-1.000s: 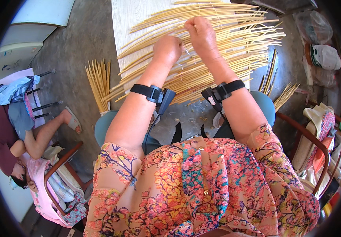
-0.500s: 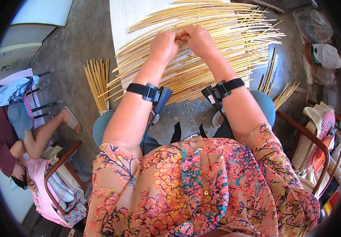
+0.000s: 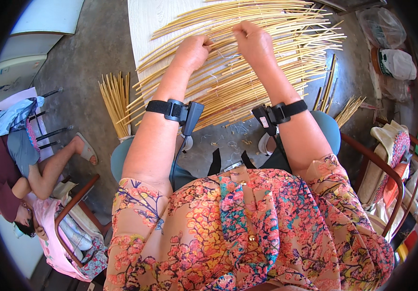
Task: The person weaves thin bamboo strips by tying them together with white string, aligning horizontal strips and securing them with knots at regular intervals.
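Observation:
A mat of long thin yellow sticks point(image 3: 262, 72), bound across by pale string, lies on a light wood-grain board point(image 3: 143, 29). My left hand point(image 3: 194, 50) is over its left part, thumb and fingers pinched together. To the right and slightly farther off, my right hand point(image 3: 255, 42) is also closed in a pinch above the sticks. A loose white string point(image 3: 227, 56) lies on the mat between them. Anything within either pinch is too small to make out. Both wrists wear black straps with small devices.
Bundles of loose sticks stand at the left point(image 3: 114, 99) and right point(image 3: 349, 110) of the board. String scraps point(image 3: 238, 130) litter the floor near my knees. A person point(image 3: 17, 169) sits at the left. Wooden-armed chairs point(image 3: 75, 201) flank me; plastic bags point(image 3: 383, 29) are at far right.
My hands were together over the mat and have drawn apart, the left one toward the left, the right one right and farther away. The view has shifted slightly.

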Tool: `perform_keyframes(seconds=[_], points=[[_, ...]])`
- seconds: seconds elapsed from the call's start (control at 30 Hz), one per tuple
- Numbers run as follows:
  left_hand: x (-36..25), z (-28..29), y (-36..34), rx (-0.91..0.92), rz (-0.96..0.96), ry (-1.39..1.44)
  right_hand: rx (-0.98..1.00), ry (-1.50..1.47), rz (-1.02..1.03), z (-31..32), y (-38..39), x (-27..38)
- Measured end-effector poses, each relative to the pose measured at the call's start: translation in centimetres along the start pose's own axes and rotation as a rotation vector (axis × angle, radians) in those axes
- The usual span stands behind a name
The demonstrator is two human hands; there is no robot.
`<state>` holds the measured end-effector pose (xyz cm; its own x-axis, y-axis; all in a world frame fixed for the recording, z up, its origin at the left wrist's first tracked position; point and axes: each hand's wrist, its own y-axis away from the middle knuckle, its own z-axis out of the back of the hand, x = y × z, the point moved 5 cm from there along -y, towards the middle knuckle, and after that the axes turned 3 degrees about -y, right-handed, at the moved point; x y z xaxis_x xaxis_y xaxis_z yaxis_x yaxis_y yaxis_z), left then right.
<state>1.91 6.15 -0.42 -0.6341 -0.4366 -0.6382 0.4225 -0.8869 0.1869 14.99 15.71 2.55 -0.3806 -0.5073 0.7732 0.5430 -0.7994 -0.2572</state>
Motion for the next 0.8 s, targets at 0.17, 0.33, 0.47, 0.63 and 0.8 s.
perform_keyframes(seconds=[0.17,0.33,0.47,0.63,0.8], points=[[0.3,-0.1,-0.4,0.025,-0.021,0.013,0.307,0.173,0.000,-1.9,3.7,0.6],[-1.0,0.1,0.1,0.000,-0.046,-0.019,0.317,0.089,-0.127,-2.9,4.0,-0.8],[-0.9,0.2,0.3,-0.044,-0.032,-0.021,0.474,0.154,-0.142,-2.9,3.9,-0.3],[-0.9,0.3,0.3,-0.098,-0.050,-0.066,0.490,0.251,-0.068,-1.2,2.2,-0.4],[-2.4,0.5,0.7,-0.114,-0.110,-0.130,0.017,0.184,0.299,1.0,0.4,1.4]])
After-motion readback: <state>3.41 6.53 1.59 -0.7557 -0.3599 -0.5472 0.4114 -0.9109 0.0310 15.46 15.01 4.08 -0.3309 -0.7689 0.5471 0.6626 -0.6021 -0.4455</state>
